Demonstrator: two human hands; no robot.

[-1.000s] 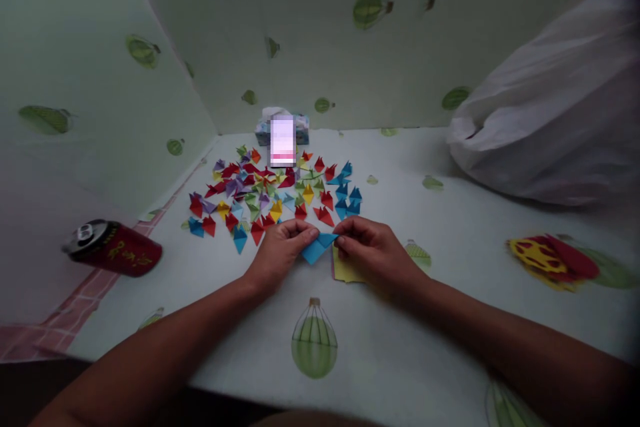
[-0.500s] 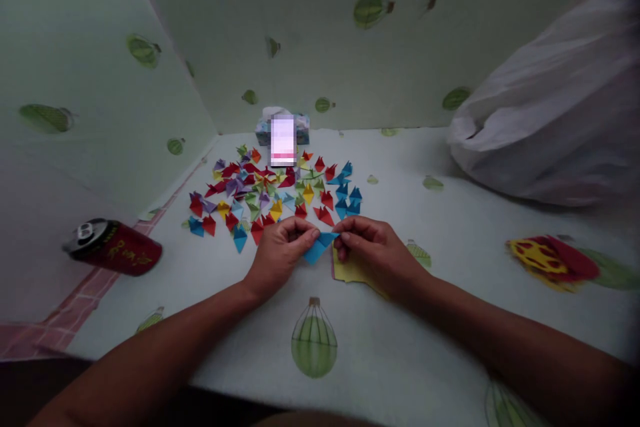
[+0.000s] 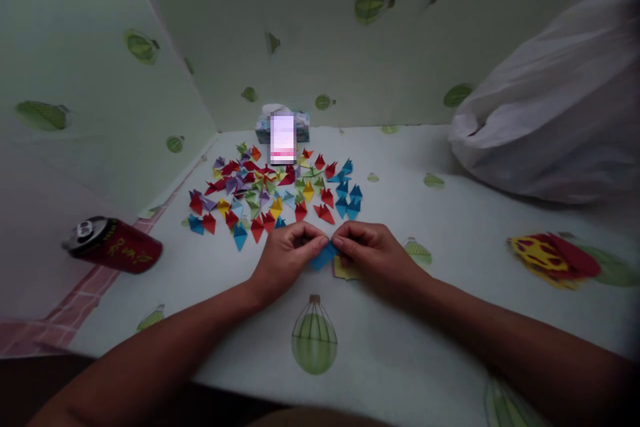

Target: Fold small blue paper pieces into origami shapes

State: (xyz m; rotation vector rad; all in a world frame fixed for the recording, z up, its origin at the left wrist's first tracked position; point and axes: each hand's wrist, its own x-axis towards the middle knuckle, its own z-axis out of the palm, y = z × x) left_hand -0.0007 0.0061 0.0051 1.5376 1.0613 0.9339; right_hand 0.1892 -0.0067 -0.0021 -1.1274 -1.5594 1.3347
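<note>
A small folded piece of blue origami paper (image 3: 324, 257) is pinched between my two hands, above the near middle of the table. My left hand (image 3: 290, 253) is closed on its left side, thumb over the paper. From the right, my right hand (image 3: 373, 250) pinches the upper right edge, its fingertips almost touching the left ones. Part of the paper is hidden behind the fingers. Under my right hand lies a stack of yellow paper (image 3: 346, 269), partly covered. Just beyond my hands spread several folded paper cranes (image 3: 270, 219) in red, blue, yellow, green and purple.
A phone with a lit screen (image 3: 283, 137) leans against a tissue box (image 3: 303, 125) at the back. A red drink can (image 3: 117, 245) lies at the left. A white plastic bag (image 3: 550, 113) bulges at the right, with a red and yellow item (image 3: 553, 259) nearer me.
My hands have come closer together on the blue paper. Less of it shows now, and my left fingertips have moved right. The cranes have stayed where they were.
</note>
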